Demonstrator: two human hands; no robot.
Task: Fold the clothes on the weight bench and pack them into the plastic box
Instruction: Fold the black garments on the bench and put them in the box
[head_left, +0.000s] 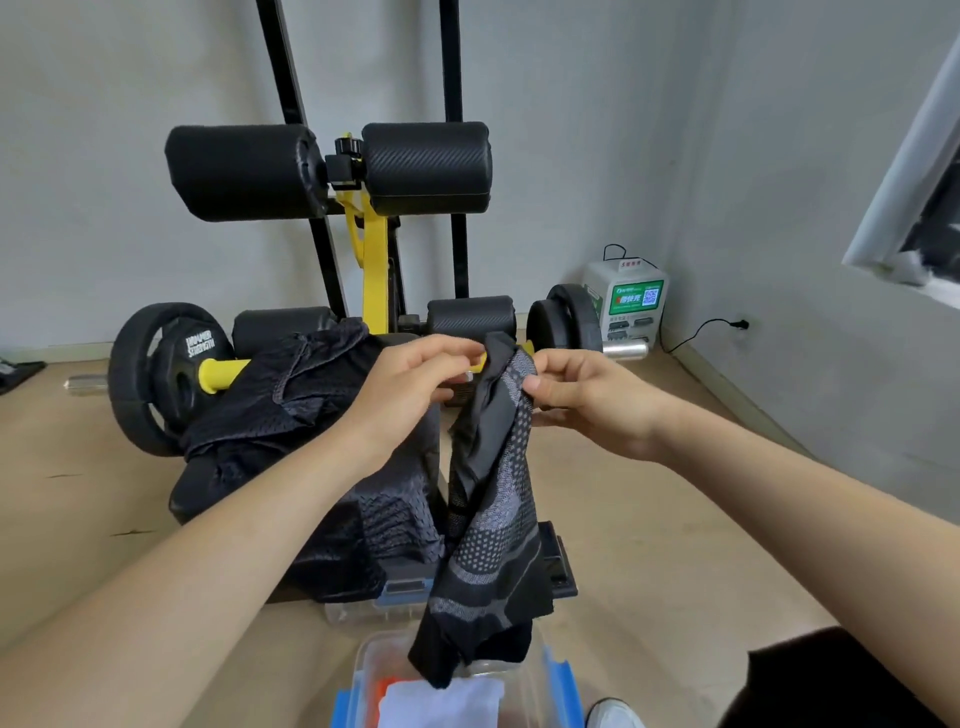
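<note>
Through the head camera I see two bare forearms reaching forward and meeting at mid-frame. The left hand (410, 384) comes in from the lower left. Its fingers are curled, with thumb and fingertips pinching the top edge of a black garment (498, 519). The right hand (587, 400) comes in from the right. Its thumb presses against the forefinger on that same top edge, just beside the left hand, and its other fingers curl underneath.

The garment has grey dots and bands, and it hangs down from the two pinches, held in the air in front of the bench (208, 493). Its lower end dangles over the open box (363, 665), a clear one with blue clips at the bottom of my view. I cannot tell whether it touches the white cloth (452, 701) lying inside. Black mesh shorts (291, 395) lie crumpled across the bench pad and spill down its near end.

The bench stands on a tan floor (675, 519). A yellow post (375, 270) rises behind the pad and carries black rollers (244, 171). A black plate (156, 374) sits on a bar at the left. Behind is a grey wall (104, 156), with a white and green charger (631, 301) on the floor in the right corner. A window (914, 197) shows at the far right edge. A white shoe (615, 714) shows just right of the box.
</note>
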